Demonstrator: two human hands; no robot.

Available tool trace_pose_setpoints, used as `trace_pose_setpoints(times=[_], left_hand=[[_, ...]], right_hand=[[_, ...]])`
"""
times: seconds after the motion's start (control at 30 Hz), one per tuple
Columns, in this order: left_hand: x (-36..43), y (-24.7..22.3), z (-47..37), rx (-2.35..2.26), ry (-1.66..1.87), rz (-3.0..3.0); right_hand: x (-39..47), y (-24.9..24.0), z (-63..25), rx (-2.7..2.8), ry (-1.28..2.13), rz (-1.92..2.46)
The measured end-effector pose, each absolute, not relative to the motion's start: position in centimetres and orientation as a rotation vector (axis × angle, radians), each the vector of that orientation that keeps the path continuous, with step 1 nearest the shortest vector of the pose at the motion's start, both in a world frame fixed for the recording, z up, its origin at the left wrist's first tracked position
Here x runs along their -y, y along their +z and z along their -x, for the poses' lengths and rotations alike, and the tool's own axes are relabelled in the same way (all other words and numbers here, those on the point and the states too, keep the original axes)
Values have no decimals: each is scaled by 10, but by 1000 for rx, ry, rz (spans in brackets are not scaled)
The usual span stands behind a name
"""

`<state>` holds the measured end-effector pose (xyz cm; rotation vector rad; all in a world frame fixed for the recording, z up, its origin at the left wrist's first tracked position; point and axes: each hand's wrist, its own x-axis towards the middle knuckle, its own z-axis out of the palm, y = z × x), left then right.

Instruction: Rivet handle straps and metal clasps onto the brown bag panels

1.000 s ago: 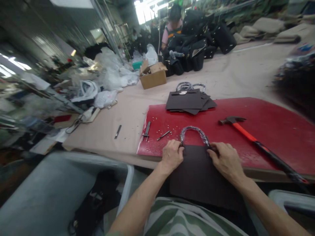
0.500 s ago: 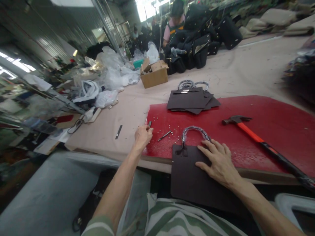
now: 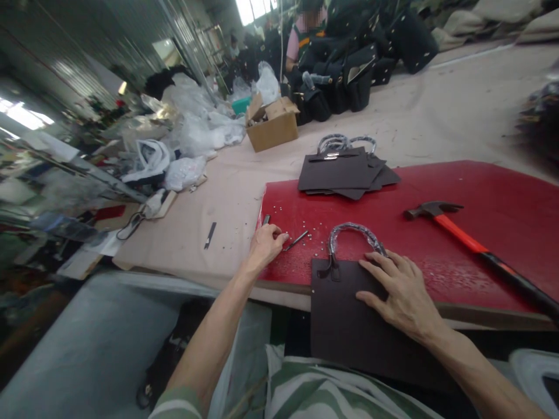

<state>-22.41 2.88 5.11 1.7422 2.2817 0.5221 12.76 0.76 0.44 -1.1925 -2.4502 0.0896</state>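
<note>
My right hand (image 3: 399, 291) lies flat with spread fingers on a dark brown bag panel (image 3: 340, 326), which overhangs the table's front edge. A plastic-wrapped handle (image 3: 353, 228) arches from the panel's top, close to those fingertips. To the left, my left hand (image 3: 267, 247) is over the red board's left edge, its thumb and fingers pinched together. Whatever they hold, if anything, is too small or hidden. Just right of these fingertips lies a thin metal rod (image 3: 297, 239). Tiny rivet-like pieces (image 3: 305, 231) are scattered around it. A small dark metal piece (image 3: 266, 219) sits behind the hand.
The red board (image 3: 437, 186) carries a claw hammer (image 3: 460, 230) at right and stacked brown panels (image 3: 336, 173) with wrapped handles behind. A dark flat strip (image 3: 210, 235) lies at left. Farther back are a cardboard box (image 3: 273, 132), clear plastic bags (image 3: 187, 116), black bags (image 3: 332, 87) and a person.
My left hand has moved right, from the board's left edge toward the metal rod. My right hand stays on the panel. The whole view has shifted slightly.
</note>
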Motion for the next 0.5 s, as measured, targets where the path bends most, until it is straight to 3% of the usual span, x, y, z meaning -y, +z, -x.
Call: trace_pose_setpoints(times=[0.5], left_hand=[[-12,76,396,-2906,585,-931]], right_hand=[[-27,-15,-126,2281,71,976]])
